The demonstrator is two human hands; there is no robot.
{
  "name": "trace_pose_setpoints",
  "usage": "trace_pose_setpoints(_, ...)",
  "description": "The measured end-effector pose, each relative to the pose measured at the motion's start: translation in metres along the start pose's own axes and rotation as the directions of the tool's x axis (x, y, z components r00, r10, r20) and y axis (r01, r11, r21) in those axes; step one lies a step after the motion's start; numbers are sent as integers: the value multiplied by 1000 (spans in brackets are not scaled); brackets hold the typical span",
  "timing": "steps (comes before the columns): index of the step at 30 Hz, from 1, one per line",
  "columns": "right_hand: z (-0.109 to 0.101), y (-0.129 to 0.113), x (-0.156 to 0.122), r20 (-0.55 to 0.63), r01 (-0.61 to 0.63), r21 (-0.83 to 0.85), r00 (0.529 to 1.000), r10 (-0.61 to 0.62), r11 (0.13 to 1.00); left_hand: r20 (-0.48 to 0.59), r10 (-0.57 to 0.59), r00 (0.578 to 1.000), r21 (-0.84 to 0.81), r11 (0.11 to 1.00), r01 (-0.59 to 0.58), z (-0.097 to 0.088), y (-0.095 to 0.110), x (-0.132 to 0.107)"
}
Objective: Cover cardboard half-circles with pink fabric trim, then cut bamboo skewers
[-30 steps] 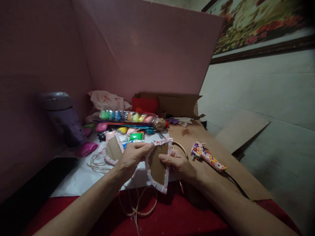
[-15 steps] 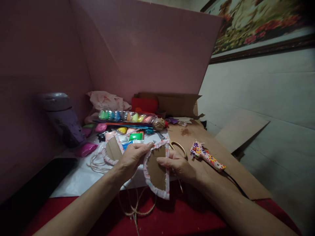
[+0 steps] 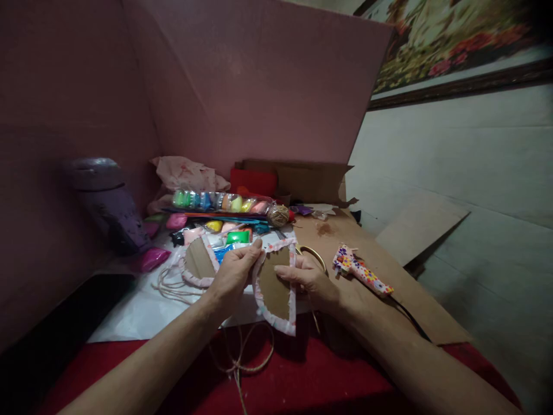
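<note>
A half-round cardboard piece (image 3: 276,282), edged with folded pink-white floral fabric, is upright between my hands. My right hand (image 3: 311,279) pinches its straight right edge, the thumb on the cardboard face. My left hand (image 3: 237,268) is closed beside the upper left edge with the thumb pointing up; what its fingertips pinch is hidden. Loops of twine (image 3: 237,366) hang below the piece over the red cloth. A second fabric-edged cardboard half-round (image 3: 199,260) lies left of my left hand, with more twine by it. Gold scissor handles (image 3: 317,253) show behind my right hand.
A floral glue gun (image 3: 360,271) with a black cord lies on the cardboard sheet (image 3: 415,300) at right. Behind are clay packets (image 3: 237,237), a twine ball (image 3: 277,215) and a strip of coloured clay (image 3: 216,202). A purple tumbler (image 3: 112,207) stands left.
My left thumb has drawn back left from the piece's upper fabric edge. The cardboard piece has risen slightly; my right hand keeps its hold.
</note>
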State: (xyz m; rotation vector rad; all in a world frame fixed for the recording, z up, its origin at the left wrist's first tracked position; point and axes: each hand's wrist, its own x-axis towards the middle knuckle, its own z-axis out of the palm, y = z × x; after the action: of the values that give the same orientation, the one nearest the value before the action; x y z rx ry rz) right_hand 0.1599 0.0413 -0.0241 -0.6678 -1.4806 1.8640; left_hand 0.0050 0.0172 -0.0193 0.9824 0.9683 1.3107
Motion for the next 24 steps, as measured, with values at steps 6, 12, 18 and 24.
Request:
trace_pose_setpoints(6,-2,1,3,-43,-2,43,999,4,999,71,-18,997,19,1000,17,-2,4,-1)
trace_pose_setpoints(12,-9,7,7,-160,69,3,985,-67,998,143,-98,985,25,995,95,0,1,-2)
trace_pose_setpoints(18,-12,4,1,-76,119,-270,987,-145,956,-80,35,996,-38,999,-38,-7,9,3)
trace_pose_setpoints(24,-2,2,-3,2,155,-425,985,-170,892,-169,88,982,-48,994,-98,-7,13,2)
